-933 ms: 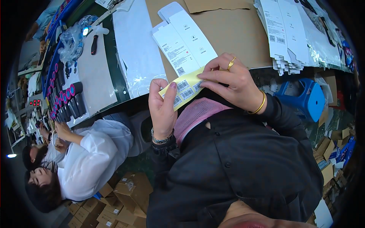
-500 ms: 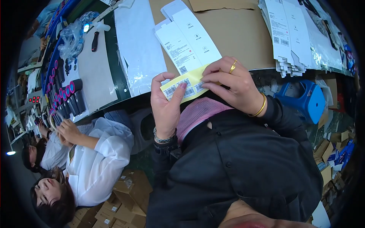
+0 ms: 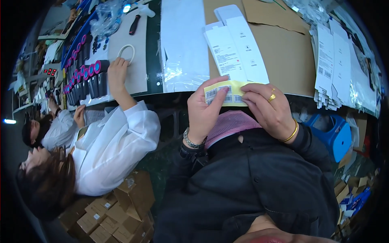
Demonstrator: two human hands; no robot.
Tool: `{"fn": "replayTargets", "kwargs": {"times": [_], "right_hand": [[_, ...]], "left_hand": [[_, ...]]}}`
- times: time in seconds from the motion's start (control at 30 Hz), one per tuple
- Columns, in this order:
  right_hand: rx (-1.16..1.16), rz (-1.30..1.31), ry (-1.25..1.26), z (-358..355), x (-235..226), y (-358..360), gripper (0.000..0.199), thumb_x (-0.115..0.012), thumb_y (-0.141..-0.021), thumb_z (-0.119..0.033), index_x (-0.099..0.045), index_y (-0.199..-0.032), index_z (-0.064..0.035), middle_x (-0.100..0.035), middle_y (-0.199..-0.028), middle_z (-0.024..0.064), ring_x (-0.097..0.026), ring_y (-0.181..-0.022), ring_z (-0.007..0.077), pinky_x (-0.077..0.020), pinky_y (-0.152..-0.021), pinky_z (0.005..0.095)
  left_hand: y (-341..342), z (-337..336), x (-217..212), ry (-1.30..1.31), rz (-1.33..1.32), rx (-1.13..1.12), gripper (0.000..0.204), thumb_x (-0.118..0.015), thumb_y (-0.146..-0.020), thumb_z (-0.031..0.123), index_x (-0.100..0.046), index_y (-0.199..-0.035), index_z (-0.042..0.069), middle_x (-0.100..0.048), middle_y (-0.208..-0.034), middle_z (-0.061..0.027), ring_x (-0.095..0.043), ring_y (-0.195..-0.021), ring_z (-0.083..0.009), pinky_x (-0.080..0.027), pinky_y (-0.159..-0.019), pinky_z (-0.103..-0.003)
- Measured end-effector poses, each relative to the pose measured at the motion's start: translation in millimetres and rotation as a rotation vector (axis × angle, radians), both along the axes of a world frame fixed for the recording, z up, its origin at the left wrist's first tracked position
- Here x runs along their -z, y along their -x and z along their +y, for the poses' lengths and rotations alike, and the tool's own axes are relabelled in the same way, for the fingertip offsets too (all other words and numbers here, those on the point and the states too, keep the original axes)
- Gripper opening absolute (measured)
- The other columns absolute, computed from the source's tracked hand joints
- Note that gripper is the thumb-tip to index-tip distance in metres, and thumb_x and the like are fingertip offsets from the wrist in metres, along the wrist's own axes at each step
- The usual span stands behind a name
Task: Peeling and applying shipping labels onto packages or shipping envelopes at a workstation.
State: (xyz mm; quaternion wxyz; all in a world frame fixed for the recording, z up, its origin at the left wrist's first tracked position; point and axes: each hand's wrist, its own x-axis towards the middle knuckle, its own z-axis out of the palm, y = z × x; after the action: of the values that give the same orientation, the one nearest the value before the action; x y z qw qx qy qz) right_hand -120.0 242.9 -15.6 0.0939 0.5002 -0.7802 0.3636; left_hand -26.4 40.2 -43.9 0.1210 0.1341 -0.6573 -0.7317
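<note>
A yellow-backed sheet of white barcode stickers (image 3: pixel 233 98) is held up between my two hands, just off the table's near edge. My left hand (image 3: pixel 206 106) grips its left end, thumb lying across the printed stickers. At the right end, the fingers of my right hand (image 3: pixel 270 106) pinch the sheet's edge; whether a single sticker is between them I cannot make out. Right behind the sheet lies a flat white printed carton (image 3: pixel 239 50) on brown cardboard, its near end hidden by the sheet and my fingers.
A stack of flat white cartons (image 3: pixel 330 69) lies at the right of the brown cardboard (image 3: pixel 289 56). A blue stool (image 3: pixel 334 135) stands below the table there. On the left a co-worker in a white shirt (image 3: pixel 115 150) holds a pale ring (image 3: pixel 127 52) near several black cylinders (image 3: pixel 95 83). Brown boxes (image 3: pixel 109 218) sit behind.
The view has swung, so the table and my hands appear farther right. My hands still hold the sticker sheet. The co-worker has reached out over the table with the ring.
</note>
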Motion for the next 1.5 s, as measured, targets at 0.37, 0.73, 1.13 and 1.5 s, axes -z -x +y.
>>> {"fn": "replayTargets", "kwargs": {"times": [0.37,0.73,1.13,1.5], "right_hand": [[-0.024,-0.047,-0.001,-3.1,-2.3,-1.7,0.022,-0.082,-0.090,0.004,-0.072,-0.110,0.0022,-0.075,-0.120,0.0165,-0.076,-0.103,0.0339,-0.0626,-0.088,0.0424],[-0.116,-0.392,0.197,11.0,-13.0,31.1,0.016,-0.081,-0.095,0.002,-0.071,-0.108,-0.0003,-0.075,-0.124,0.0140,-0.075,-0.107,0.0303,-0.0596,-0.095,0.0397],[-0.004,-0.403,-0.008,-15.4,43.4,84.7,0.010,-0.085,-0.096,-0.015,-0.081,-0.100,-0.0063,-0.072,-0.139,0.0062,-0.055,-0.140,0.0289,-0.0431,-0.119,0.0443],[0.065,-0.406,-0.059,-21.0,50.1,78.8,0.006,-0.088,-0.091,-0.016,-0.085,-0.095,-0.0111,-0.071,-0.142,0.0012,-0.046,-0.148,0.0290,-0.0340,-0.126,0.0479]], "left_hand": [[-3.0,3.1,3.1,0.010,0.026,-0.014,0.026,-0.075,-0.109,0.005,-0.073,-0.132,-0.007,-0.081,-0.114,-0.0077,-0.074,-0.099,-0.0078,-0.063,-0.084,-0.026],[-17.8,-42.4,-11.3,0.249,-0.021,0.284,0.011,-0.084,-0.096,0.001,-0.083,-0.107,-0.002,-0.082,-0.109,-0.0096,-0.076,-0.095,-0.0171,-0.059,-0.086,-0.029],[14.6,-21.3,14.4,0.915,0.345,0.214,0.021,-0.091,-0.080,0.000,-0.080,-0.098,0.003,-0.079,-0.119,-0.0124,-0.075,-0.112,-0.0346,-0.060,-0.088,-0.043],[19.0,-23.6,22.7,0.915,0.361,0.195,0.026,-0.093,-0.078,-0.001,-0.080,-0.100,0.003,-0.079,-0.115,-0.0121,-0.076,-0.107,-0.0345,-0.061,-0.088,-0.043]]}}
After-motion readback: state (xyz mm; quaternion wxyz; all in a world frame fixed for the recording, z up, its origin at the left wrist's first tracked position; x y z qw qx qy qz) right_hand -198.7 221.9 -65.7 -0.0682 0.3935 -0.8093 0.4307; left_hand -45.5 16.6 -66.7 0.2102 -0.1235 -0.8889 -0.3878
